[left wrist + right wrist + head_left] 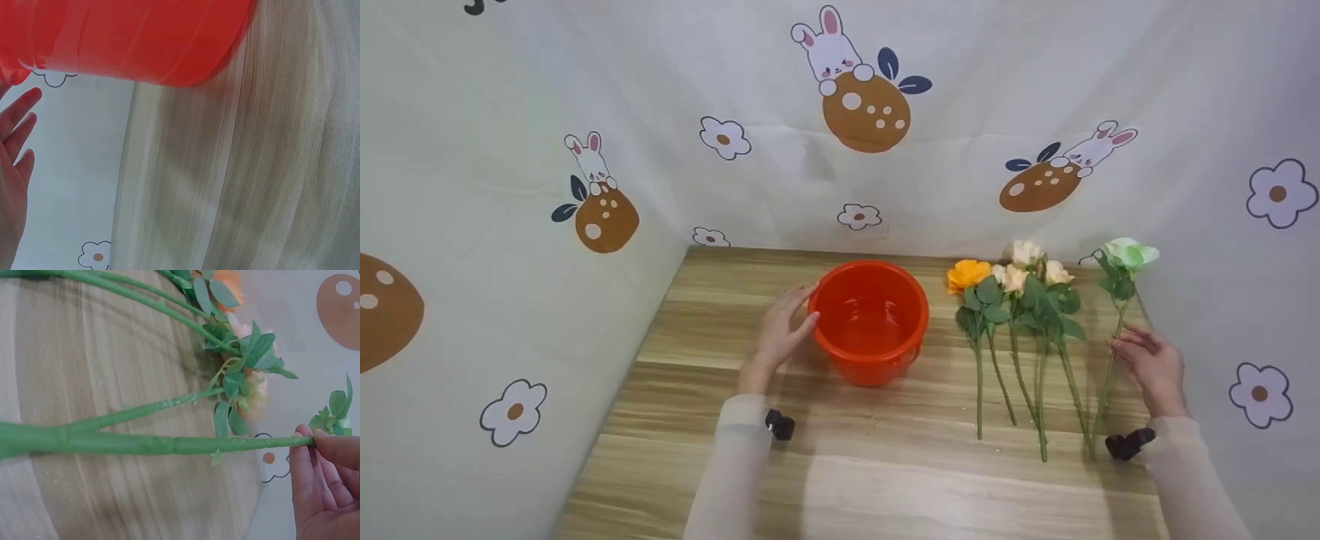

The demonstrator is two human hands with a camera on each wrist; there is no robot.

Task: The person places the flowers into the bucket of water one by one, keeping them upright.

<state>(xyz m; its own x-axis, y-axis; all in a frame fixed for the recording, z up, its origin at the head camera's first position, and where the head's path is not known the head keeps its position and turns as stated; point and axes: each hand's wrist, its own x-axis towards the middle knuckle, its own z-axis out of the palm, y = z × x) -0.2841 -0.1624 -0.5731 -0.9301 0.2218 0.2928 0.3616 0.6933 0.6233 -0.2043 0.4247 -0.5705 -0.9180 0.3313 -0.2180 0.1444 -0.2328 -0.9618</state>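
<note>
A red plastic bucket [870, 371] stands upright on the wooden tabletop, its open mouth facing up and its inside bare. At the bucket's left rim is my left hand [781, 330], fingers extended and fingertips right at the edge. The left wrist view shows those spread fingers [19, 126] beside the rim. My right hand [1156, 369] pinches the green stem of a pale green artificial flower [1129, 256] between thumb and fingers, partway along it. In the right wrist view the pinched stem [214, 444] runs away from the fingertips toward the camera.
Between bucket and right hand lie an orange flower [969, 276] and several peach flowers [1026, 255], stems pointing toward me. A patterned cloth [765, 187] hangs around the back and sides of the table [870, 457].
</note>
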